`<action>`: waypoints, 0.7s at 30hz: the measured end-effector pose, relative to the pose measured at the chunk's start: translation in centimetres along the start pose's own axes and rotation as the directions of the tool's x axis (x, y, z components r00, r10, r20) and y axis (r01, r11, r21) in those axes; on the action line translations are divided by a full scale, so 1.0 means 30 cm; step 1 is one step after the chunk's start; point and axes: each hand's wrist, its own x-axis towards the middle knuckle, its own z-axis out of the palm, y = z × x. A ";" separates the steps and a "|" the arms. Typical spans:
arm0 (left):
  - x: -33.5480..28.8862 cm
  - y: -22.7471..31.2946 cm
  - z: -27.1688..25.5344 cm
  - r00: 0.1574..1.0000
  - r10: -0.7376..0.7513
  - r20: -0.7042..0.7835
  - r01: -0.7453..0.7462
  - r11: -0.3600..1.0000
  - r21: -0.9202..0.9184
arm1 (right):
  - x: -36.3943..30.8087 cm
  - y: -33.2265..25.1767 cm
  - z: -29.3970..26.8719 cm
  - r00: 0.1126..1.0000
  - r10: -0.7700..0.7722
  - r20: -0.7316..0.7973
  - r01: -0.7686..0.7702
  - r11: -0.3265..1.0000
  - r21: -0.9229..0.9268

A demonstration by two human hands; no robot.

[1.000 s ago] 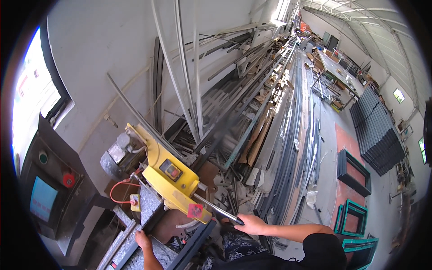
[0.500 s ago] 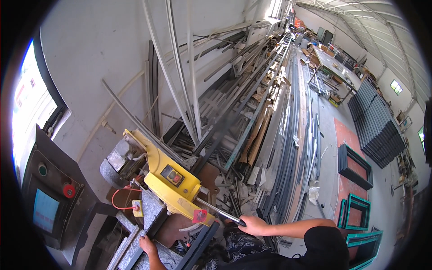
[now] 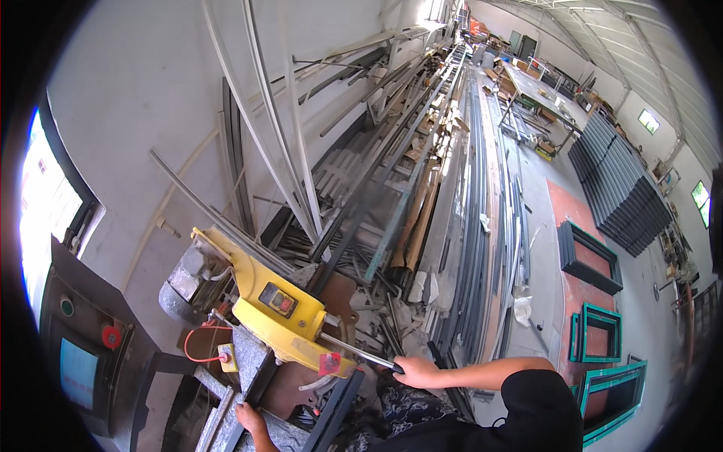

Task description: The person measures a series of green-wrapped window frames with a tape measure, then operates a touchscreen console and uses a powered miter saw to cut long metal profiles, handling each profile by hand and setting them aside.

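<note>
My right hand is wrapped round the black grip of a metal lever on a yellow cut-off saw. The saw's head has a small switch panel and a grey motor at its far left. Below the head, my left hand is closed over a dark metal profile lying on the speckled grey saw bed. The hand covers part of the profile. The blade is hidden by the yellow housing.
A dark control cabinet with a screen stands at the left. Long metal profiles cover the floor ahead, and others lean on the wall. Green-edged frames lie at the right, near stacked grey bars.
The view has shifted, so the background sits further left and the saw slightly lower at its motor end. Both hands keep their holds on the lever and the profile.
</note>
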 end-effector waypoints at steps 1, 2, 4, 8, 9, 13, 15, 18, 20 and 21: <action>0.001 -0.005 -0.002 1.000 -0.014 0.006 0.014 1.000 -0.001 | 0.001 -0.013 -0.010 0.999 0.022 0.032 -0.021 1.000 -0.011; 0.001 -0.020 0.011 1.000 -0.010 0.005 0.010 1.000 0.003 | 0.001 -0.019 -0.014 0.997 0.043 0.064 -0.042 0.999 -0.022; 0.010 -0.025 0.021 0.999 -0.001 -0.041 0.002 1.000 0.020 | 0.003 -0.003 0.004 0.999 0.020 0.037 -0.019 1.000 -0.011; 0.008 0.024 0.004 1.000 0.016 -0.012 -0.016 1.000 -0.012 | 0.019 0.063 0.059 0.999 0.026 0.021 -0.025 0.999 -0.026; 0.010 0.012 0.005 1.000 0.015 -0.025 -0.015 1.000 -0.009 | 0.027 0.069 0.071 1.000 0.025 0.019 -0.025 0.999 -0.021; 0.010 -0.019 0.016 0.999 0.020 -0.049 -0.019 1.000 0.004 | 0.040 0.084 0.099 1.000 -0.001 -0.005 0.001 1.000 -0.009; 0.020 -0.051 0.047 0.998 0.022 -0.065 -0.020 0.999 0.027 | 0.043 0.081 0.102 1.000 -0.008 -0.012 0.008 1.000 -0.006; 0.014 -0.058 0.050 0.998 0.022 -0.053 -0.020 0.999 0.039 | 0.043 0.088 0.113 1.000 0.004 -0.009 -0.004 1.000 0.021; 0.004 -0.008 0.019 0.999 0.026 -0.021 -0.025 0.999 0.027 | 0.044 0.134 0.141 0.999 -0.023 -0.031 0.024 0.999 0.025; -0.005 0.002 -0.002 1.000 0.014 -0.008 -0.014 1.000 0.019 | 0.049 0.145 0.155 0.999 -0.023 -0.025 0.024 0.999 0.026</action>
